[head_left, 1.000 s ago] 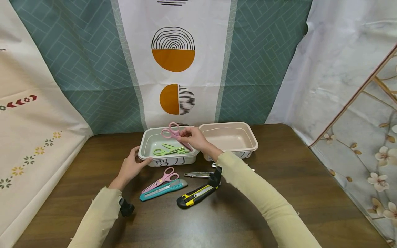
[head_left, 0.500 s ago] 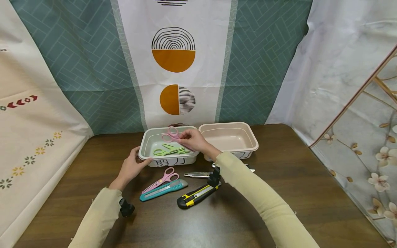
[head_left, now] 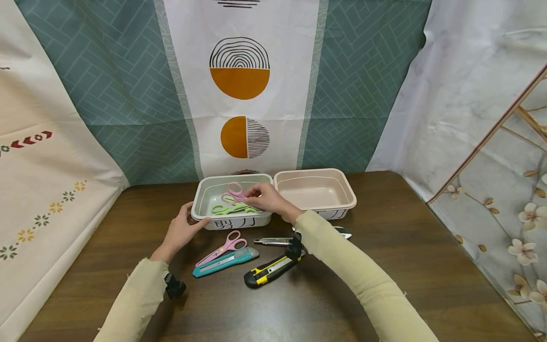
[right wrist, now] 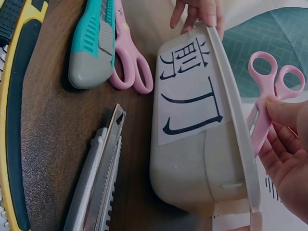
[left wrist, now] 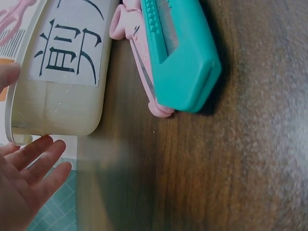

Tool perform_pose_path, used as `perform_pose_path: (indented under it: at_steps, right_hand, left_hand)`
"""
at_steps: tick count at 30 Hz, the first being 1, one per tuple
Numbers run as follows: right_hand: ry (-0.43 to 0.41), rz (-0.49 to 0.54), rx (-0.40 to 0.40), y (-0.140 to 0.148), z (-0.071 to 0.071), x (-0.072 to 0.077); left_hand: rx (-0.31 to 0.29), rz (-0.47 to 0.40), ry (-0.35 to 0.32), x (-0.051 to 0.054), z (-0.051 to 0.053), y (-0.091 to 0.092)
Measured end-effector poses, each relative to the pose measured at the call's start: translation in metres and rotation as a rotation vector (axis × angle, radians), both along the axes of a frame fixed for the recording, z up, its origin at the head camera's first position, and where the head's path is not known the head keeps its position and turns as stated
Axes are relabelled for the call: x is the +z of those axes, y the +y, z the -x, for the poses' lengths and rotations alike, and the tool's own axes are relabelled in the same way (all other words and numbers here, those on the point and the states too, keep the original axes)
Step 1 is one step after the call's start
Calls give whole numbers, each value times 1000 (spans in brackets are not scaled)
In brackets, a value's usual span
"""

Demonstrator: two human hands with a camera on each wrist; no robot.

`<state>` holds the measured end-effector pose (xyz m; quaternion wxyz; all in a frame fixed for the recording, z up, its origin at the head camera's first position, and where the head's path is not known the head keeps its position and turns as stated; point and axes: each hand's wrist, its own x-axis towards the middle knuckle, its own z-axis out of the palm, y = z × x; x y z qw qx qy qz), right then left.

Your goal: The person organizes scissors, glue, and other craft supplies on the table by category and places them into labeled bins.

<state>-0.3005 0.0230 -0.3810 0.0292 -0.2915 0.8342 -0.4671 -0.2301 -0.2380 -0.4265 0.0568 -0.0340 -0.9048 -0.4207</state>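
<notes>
My right hand [head_left: 266,196] pinches a pair of pink scissors [right wrist: 268,86] over the grey-green box [head_left: 239,223]. Their handles point to the left and the blades dip inside the rim. Several green scissors [head_left: 233,208] lie in that box. At its near left corner, my left hand [head_left: 182,231] holds the rim, thumb on the front edge and fingers at the end wall. In front of the box, another pair of pink scissors [head_left: 228,247] lies against a teal utility knife [head_left: 225,262].
A beige box [head_left: 342,209] stands right of the grey-green one. On the wooden table [head_left: 222,313] lie a yellow-and-black utility knife [head_left: 271,271] and a slim metal cutter [head_left: 272,241]. Another cutter [head_left: 343,232] is partly hidden by the right sleeve. Patterned cloth [head_left: 252,109] hangs behind the table.
My right hand has lowered the pink scissors toward the green scissors in the box. The left hand has stayed at the box's corner.
</notes>
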Motion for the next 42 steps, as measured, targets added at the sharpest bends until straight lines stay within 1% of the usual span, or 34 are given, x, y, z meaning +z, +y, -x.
perform_pose_path:
  at_steps: [5, 14, 17, 22, 25, 34, 42]
  right_hand:
    - [31, -17, 43, -3, 0, -3]
    - [61, 2, 72, -4, -1, -6]
    - [78, -12, 67, -5, -3, -6]
    - [91, -36, 43, -8, -6, -4]
    - [90, -36, 43, -8, -8, -2]
    - [58, -31, 59, -4, -8, 3]
    - [72, -22, 109, -3, -15, 10]
  left_hand:
    - [1, -2, -4, 1, 0, 0]
    - [-5, 1, -5, 1, 0, 0]
    - [-1, -2, -12, 1, 0, 1]
    - [2, -6, -25, 0, -1, 2]
    - [-2, -4, -24, 0, -1, 1]
    - [-6, -10, -9, 2, -1, 1]
    - [-1, 0, -7, 2, -2, 1]
